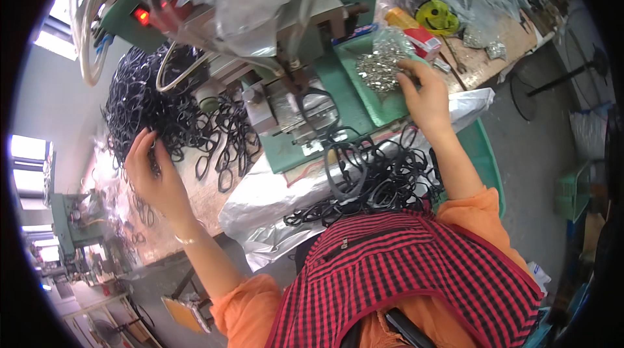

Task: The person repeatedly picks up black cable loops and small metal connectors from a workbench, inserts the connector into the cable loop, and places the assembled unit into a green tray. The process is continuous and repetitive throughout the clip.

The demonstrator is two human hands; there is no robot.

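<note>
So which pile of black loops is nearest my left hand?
The tall heap on the left: its edge is by your left hand. The other pile lies on the silver sheet by your apron.

Single view, head-worn: left fisheye of a side-by-side pair. Station: above the near edge of the table [207, 204]. Facing: down and forward. Range: close, left hand [153, 176] and right hand [426, 94] both within field.

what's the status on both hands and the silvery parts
Left hand at heap of black loops, grip unclear. Small silvery parts in green tray, right hand at them. Possibly in the way: loose loops on silver foil.
</note>
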